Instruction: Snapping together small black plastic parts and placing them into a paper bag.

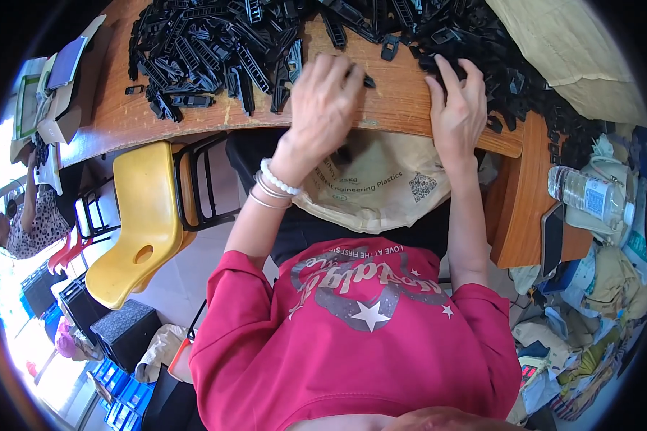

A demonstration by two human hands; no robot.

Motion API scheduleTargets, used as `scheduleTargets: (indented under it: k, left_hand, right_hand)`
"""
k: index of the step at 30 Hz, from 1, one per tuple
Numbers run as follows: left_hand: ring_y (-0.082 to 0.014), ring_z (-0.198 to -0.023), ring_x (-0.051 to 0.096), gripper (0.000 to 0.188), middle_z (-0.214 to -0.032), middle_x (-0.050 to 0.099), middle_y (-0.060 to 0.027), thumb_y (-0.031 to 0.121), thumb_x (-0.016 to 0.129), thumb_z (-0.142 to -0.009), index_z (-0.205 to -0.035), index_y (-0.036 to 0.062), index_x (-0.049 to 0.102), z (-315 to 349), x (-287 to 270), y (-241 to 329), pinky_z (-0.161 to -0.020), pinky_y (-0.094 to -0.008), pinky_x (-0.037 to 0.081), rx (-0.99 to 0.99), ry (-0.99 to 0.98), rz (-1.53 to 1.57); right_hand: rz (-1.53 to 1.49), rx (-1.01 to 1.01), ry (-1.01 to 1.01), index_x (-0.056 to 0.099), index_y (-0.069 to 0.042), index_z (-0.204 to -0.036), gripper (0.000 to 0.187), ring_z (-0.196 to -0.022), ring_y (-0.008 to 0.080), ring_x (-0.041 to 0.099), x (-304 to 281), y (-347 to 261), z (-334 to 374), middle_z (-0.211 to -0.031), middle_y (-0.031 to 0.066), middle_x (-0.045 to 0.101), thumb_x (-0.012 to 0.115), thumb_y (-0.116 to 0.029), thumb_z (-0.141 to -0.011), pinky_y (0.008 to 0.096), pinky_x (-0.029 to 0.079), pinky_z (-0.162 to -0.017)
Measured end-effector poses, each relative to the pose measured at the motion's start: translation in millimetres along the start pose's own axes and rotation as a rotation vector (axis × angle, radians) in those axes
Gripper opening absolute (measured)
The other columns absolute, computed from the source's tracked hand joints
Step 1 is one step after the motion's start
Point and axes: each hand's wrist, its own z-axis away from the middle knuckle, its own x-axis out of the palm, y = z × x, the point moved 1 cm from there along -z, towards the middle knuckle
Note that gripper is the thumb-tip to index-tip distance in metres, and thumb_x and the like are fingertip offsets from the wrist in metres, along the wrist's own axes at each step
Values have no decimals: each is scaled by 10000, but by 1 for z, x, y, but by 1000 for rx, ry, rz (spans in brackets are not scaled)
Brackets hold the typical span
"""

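Observation:
Over the near edge of the wooden table (402, 108), my left hand (322, 104) is closed, its fingers curled round a small black plastic part (369, 82) that partly shows beside the thumb. Beads and bangles circle that wrist. My right hand (456, 111) is open, thumb and fingers apart, with its fingertips at the edge of the right-hand heap of black plastic parts (514, 79). One loose black clip-like part (389, 47) lies between the hands. Below them, a cream woven bag (374, 205) gapes at my lap. A blurred dark piece (345, 154) shows just above its mouth.
A large heap of long black ladder-like parts (208, 54) covers the table's far left. A cream sack (575, 57) lies at the far right. A yellow chair (147, 208) stands left; a plastic bottle (589, 192) and a phone (551, 239) are right. Another person (32, 223) sits far left.

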Motion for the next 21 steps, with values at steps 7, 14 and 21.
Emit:
scheduleTargets:
  k: [7, 14, 21]
  left_hand:
    - [-305, -917, 640, 425, -1186, 602, -177, 90, 782, -756, -1122, -35, 606, 30, 2, 30, -751, -362, 546, -95, 100, 332]
    - [-365, -942, 589, 297, -1133, 567, -210, 52, 720, -775, -996, -47, 547, 25, 2, 26, -802, -405, 508, -242, 46, 407]
    - [-345, -831, 550, 211, -957, 549, -171, -7, 663, -770, -928, -11, 524, 16, -3, 17, -734, -421, 468, -246, 10, 289]
  right_hand:
    - [-176, -7, -53, 647, -99, -1213, 401, -923, 279, 577, -13, 0, 18, -1150, 125, 564, 705, -39, -821, 392, 470, -810]
    - [-146, -5, 87, 641, -46, -1134, 285, -873, 252, 596, -18, -2, 20, -1021, 109, 595, 670, -62, -851, 371, 453, -752]
    - [-113, 87, -76, 623, -69, -1181, 328, -701, 242, 589, -19, -28, 15, -843, 81, 585, 672, -109, -859, 370, 412, -618]
